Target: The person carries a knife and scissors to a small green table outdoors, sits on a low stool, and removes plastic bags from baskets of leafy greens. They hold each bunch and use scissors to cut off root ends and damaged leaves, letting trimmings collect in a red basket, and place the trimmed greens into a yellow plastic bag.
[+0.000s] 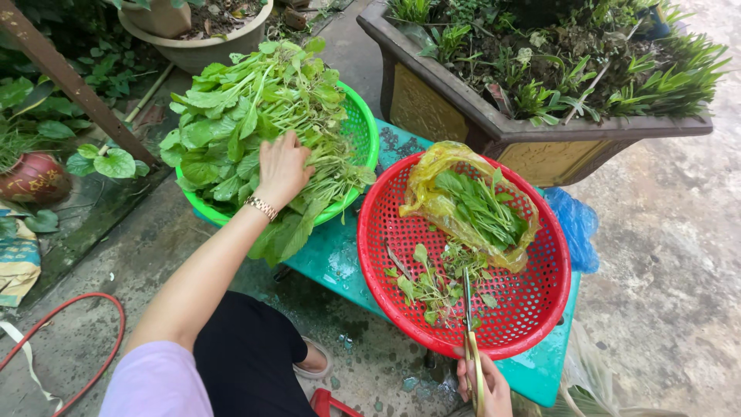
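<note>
My left hand (282, 168), with a gold watch at the wrist, rests on a heap of leafy green vegetables (247, 116) piled in a green plastic basket (360, 133), fingers spread into the stems. My right hand (486, 386) at the bottom edge grips scissors (471, 340) with yellowish handles, blades pointing into a red plastic basket (463, 255). That red basket holds trimmed green sprigs (436, 286) and a yellow plastic bag (444, 174) with more greens inside. Both baskets sit on a teal stool (340, 259).
A large brown planter (478, 116) with grassy plants stands behind the baskets. A blue plastic bag (575, 228) lies right of the red basket. Pots (193, 46) and leafy plants are at the left, a red hose (77, 340) on the wet concrete.
</note>
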